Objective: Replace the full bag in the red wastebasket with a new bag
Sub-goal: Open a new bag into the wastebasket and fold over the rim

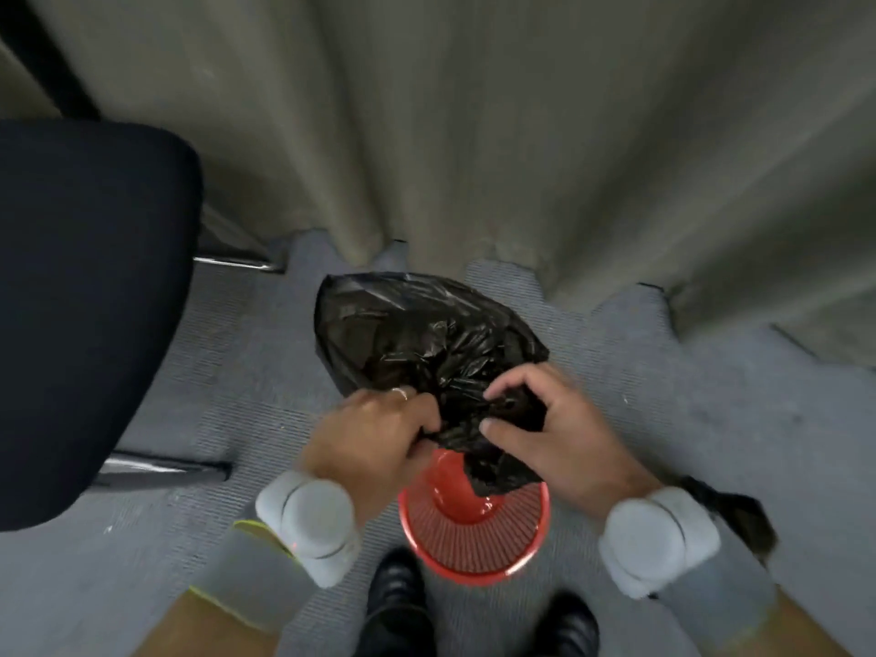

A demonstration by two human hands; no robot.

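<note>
A red slatted wastebasket (474, 538) stands on the carpet just in front of my shoes, and its inside shows bare red. Above and beyond it I hold a black plastic bag (417, 334) by its near end. My left hand (374, 438) is clenched on the bag's crumpled edge. My right hand (554, 433) pinches the same edge between thumb and fingers. A flap of the bag hangs down over the basket's rim. Another piece of black plastic (739, 509) lies on the floor to the right, behind my right wrist.
A dark office chair (80, 301) with chrome legs fills the left side. Grey-green curtains (521, 135) hang to the floor behind the bag. My black shoes (398, 604) stand on grey carpet close to the basket.
</note>
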